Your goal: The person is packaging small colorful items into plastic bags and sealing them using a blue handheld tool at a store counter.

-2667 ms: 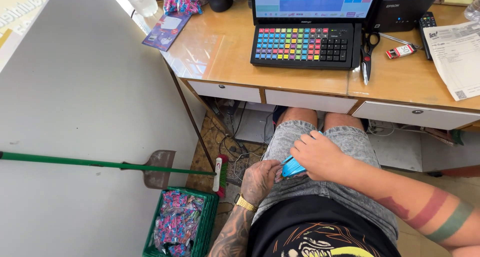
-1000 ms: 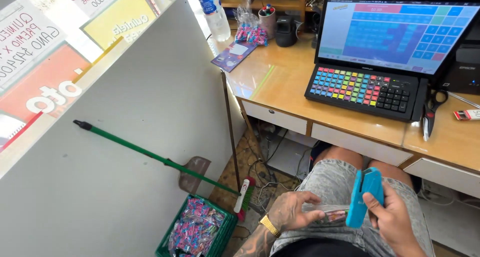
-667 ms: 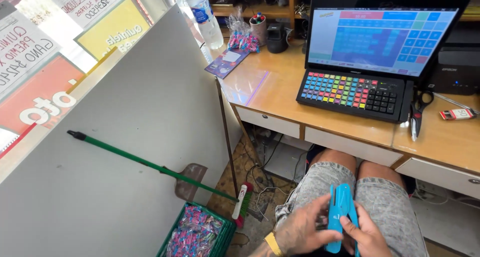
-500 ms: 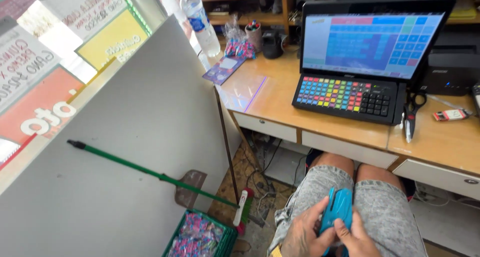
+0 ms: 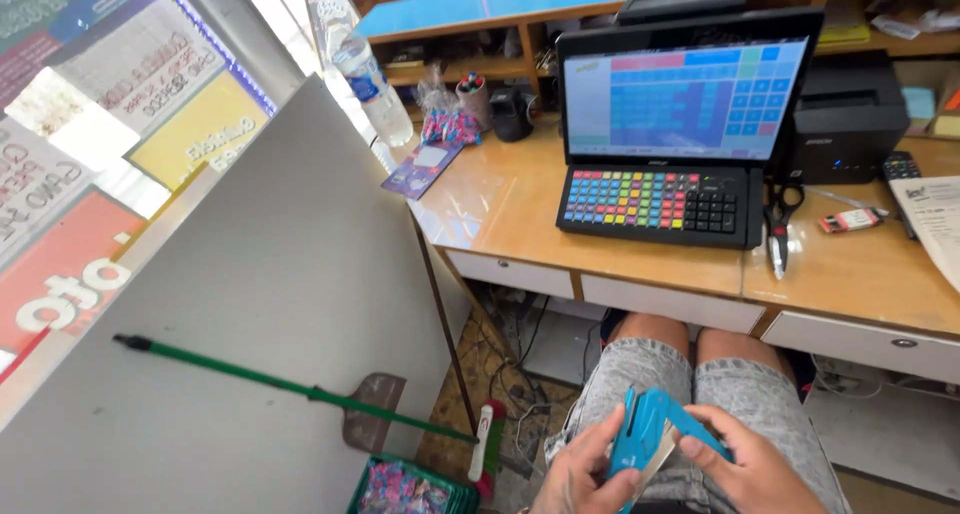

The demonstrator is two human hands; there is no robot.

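Observation:
I sit at a wooden desk and hold a blue stapler over my lap, its top swung open from the base. My left hand grips it from the left side and below. My right hand holds the lifted blue part from the right. Both hands rest above my grey denim shorts. The lower parts of both hands are cut off by the frame's edge.
On the desk stand a till terminal with a blue screen and a coloured keyboard, scissors, a black printer and a water bottle. A green-handled broom leans on the grey partition. A green crate sits below.
My hands lifted the stapler from my lap, turned it and opened it. My head rose, so more of the screen and the shelf behind the desk shows.

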